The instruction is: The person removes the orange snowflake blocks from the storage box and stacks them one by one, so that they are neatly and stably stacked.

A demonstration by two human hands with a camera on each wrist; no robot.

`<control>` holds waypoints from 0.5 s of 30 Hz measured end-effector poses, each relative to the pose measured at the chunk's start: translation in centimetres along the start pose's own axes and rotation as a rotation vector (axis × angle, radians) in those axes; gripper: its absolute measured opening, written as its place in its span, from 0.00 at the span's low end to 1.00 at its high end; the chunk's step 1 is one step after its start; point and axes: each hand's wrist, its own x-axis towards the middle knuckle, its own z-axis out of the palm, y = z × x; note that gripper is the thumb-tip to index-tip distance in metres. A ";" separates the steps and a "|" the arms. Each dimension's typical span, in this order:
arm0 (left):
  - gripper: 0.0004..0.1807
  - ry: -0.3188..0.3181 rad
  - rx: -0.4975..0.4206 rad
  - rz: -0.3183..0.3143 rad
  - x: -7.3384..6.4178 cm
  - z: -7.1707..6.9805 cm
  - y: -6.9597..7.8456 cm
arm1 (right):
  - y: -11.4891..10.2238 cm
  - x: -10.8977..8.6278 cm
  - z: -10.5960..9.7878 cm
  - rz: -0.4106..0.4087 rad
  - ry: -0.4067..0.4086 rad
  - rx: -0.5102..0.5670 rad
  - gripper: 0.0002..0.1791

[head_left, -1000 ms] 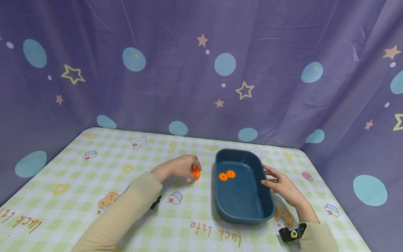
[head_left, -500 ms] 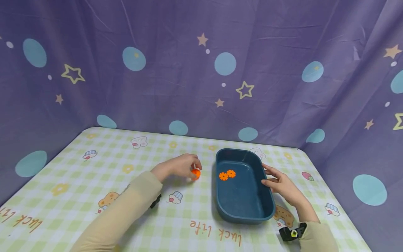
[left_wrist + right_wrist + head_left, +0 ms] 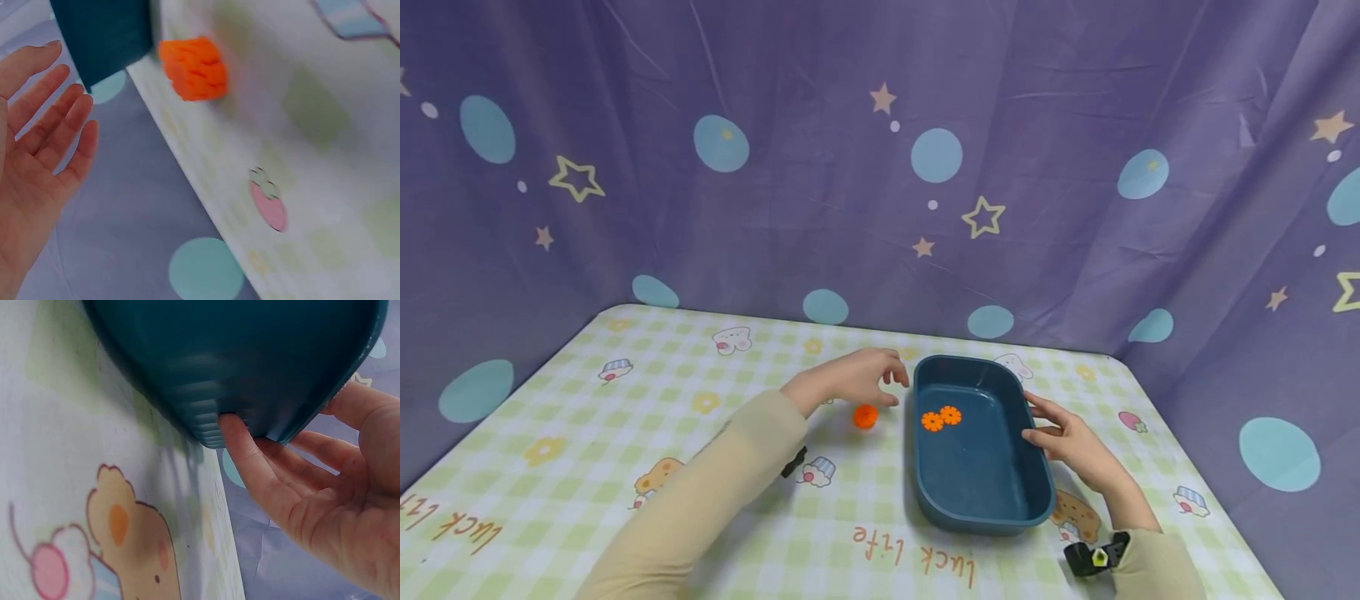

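A dark teal plastic box (image 3: 985,467) stands on the table, two flat orange notched discs (image 3: 942,418) lying inside near its left wall. Left of the box, a short stack of similar orange discs (image 3: 865,417) sits on the cloth; its ridged side shows in the left wrist view (image 3: 194,69). My left hand (image 3: 867,379) hovers just beyond the stack, close to the box's left rim, fingers loosely bent with nothing between them. At the box's right side, my right hand (image 3: 1075,442) holds the wall, thumb at the rim and fingers against the outside (image 3: 312,481).
A green-and-white checked tablecloth (image 3: 587,467) with printed cartoons covers the table. Behind it hangs a purple curtain (image 3: 820,200) with stars and dots. Black straps are on both wrists, one plain at the right sleeve (image 3: 1153,567).
My left hand has let go of the orange disc stack and moved up and right toward the box rim, its fingers spreading. The stack stays on the cloth. My right hand and the box have not moved.
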 end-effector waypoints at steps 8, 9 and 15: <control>0.13 0.014 0.047 0.107 1.8 0.0 1.8 | -0.1 0.0 0.0 0.002 -0.002 0.000 0.36; 0.14 0.011 0.048 0.113 1.9 0.1 2.0 | -0.1 0.0 0.0 0.000 -0.003 0.000 0.36; 0.14 -0.006 0.040 0.116 3.4 0.8 2.9 | -0.1 0.0 0.0 -0.003 0.001 -0.006 0.36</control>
